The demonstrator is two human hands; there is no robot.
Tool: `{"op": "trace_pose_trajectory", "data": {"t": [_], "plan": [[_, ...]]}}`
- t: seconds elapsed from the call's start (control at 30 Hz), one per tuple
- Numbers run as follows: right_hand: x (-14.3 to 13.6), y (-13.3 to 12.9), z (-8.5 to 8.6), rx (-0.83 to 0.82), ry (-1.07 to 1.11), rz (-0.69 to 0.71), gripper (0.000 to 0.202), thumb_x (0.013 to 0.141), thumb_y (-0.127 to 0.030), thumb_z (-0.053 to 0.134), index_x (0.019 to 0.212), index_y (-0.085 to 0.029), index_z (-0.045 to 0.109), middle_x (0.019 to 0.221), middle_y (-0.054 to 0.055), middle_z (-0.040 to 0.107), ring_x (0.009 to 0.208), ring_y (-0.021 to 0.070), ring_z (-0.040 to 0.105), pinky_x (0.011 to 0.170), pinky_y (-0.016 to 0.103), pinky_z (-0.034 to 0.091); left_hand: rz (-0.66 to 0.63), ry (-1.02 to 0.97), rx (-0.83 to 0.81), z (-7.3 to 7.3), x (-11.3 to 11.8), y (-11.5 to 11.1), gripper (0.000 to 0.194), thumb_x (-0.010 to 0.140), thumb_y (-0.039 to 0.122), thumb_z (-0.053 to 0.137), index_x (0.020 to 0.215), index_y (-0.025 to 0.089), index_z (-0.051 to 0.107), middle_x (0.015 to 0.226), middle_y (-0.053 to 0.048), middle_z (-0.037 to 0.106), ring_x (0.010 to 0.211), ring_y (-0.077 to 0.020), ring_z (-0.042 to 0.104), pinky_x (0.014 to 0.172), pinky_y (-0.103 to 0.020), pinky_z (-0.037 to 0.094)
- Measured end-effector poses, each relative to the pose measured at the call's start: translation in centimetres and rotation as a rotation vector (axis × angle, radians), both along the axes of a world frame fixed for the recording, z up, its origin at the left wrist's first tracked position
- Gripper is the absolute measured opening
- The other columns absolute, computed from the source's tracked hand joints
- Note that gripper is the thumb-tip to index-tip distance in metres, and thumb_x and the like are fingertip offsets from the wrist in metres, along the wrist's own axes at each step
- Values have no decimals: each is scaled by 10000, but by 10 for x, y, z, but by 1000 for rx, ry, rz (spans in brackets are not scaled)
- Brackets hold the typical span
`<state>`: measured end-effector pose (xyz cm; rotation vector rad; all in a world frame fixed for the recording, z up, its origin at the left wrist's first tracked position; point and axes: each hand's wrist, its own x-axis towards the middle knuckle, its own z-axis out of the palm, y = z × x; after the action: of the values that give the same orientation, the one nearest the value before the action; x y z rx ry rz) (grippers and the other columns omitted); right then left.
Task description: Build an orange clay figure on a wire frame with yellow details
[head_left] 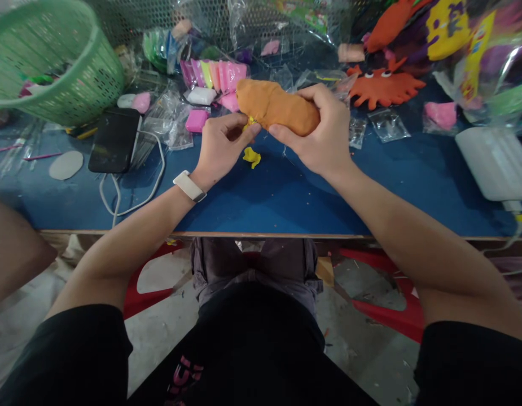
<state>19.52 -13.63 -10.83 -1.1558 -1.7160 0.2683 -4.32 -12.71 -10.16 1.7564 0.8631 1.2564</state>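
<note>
An orange clay lump [281,107], long and rounded, is held above the blue table. My right hand [324,132] wraps round its right end, thumb on the near side. At its lower left edge my left hand [224,141] pinches a small bit of yellow clay [251,122] against or right beside the lump; whether the two touch is hard to tell. Another piece of yellow clay [252,157] lies on the table just below the fingers. A pale band circles my left wrist.
On the left are a green basket [93,53], a black phone [115,140] with a white cable and a grey disc [66,165]. Clay packets [214,76] lie behind my hands. An orange crab figure [385,87] and a white device [495,163] are to the right.
</note>
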Motion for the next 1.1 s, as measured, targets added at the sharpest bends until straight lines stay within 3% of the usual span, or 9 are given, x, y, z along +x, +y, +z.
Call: {"op": "trace_pose_trajectory", "data": {"t": [0.13, 0.33, 0.57, 0.87, 1.0, 1.1], "plan": [[0, -1, 2, 1, 9, 19, 630, 843, -938, 862, 1124, -401, 694, 1223, 82, 817, 1183, 456, 737, 1119, 736, 621, 14, 40, 69, -8, -2, 11, 415, 1025, 660, 908, 1020, 256, 815, 830, -47, 779, 937, -267, 868, 779, -357, 710], [0, -1, 2, -10, 17, 25, 644, 814, -922, 900, 1146, -402, 718, 1239, 102, 803, 1268, 501, 724, 1157, 763, 605, 29, 65, 102, -18, -7, 21, 555, 1026, 728, 865, 790, 234, 774, 735, -40, 730, 757, -207, 810, 688, -334, 682], [1, -2, 4, 16, -36, 0, 635, 864, -950, 833, 1173, -411, 701, 1251, 80, 820, 1232, 459, 735, 1128, 734, 621, 7, 24, 30, -16, -5, 20, 543, 1012, 734, 878, 840, 224, 806, 776, -41, 773, 761, -186, 818, 678, -301, 692], [4, 1, 6, 24, -10, 49, 722, 777, -1020, 832, 1120, -400, 695, 1208, 67, 841, 1151, 434, 754, 1086, 721, 631, -39, -30, -18, -25, -8, 26, 515, 1057, 728, 832, 918, 233, 803, 791, -35, 748, 812, -205, 828, 708, -321, 688], [10, 4, 6, -86, 11, 62, 618, 838, -985, 809, 1140, -456, 706, 1202, 37, 841, 1231, 441, 722, 1104, 729, 584, -88, 42, 6, -22, -10, 25, 571, 1012, 792, 842, 957, 226, 802, 850, -62, 782, 782, -205, 804, 719, -344, 686], [14, 7, 7, -133, 32, 63, 684, 767, -1040, 827, 1087, -449, 701, 1081, 27, 837, 1165, 417, 708, 1084, 714, 587, -76, 120, 53, -19, -13, 24, 555, 967, 768, 908, 955, 224, 798, 845, -66, 796, 792, -217, 797, 768, -361, 691]]}}
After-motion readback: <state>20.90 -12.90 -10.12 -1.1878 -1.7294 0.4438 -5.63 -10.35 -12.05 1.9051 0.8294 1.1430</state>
